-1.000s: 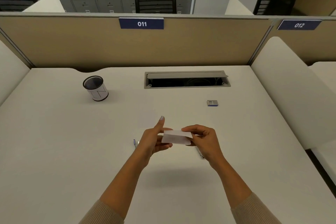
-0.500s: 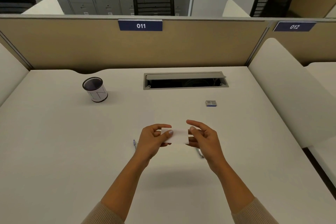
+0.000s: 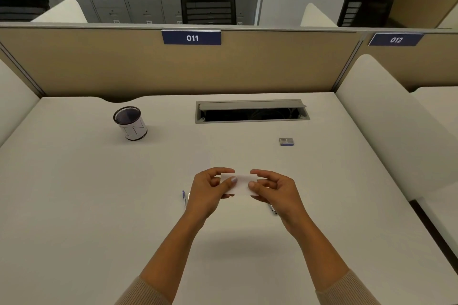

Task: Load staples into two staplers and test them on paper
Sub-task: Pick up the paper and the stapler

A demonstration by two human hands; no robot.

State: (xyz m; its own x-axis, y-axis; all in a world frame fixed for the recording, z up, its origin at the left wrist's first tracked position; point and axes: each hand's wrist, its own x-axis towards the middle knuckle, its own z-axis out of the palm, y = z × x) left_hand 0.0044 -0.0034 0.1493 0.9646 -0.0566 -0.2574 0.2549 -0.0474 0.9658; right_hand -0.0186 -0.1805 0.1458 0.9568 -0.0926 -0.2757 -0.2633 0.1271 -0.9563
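Head view — left hand (image 3: 210, 192) and right hand (image 3: 275, 189) both pinch folded paper (image 3: 240, 184).

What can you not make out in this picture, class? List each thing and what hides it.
1. Head view, blue object beside the left hand: mostly hidden by that hand, kind unclear.
2. Head view, thin object under the right hand: mostly covered by it.
3. Head view, small box: label too small to read.
4. Head view, paper slip pinched by both hands: any staple too small to see.
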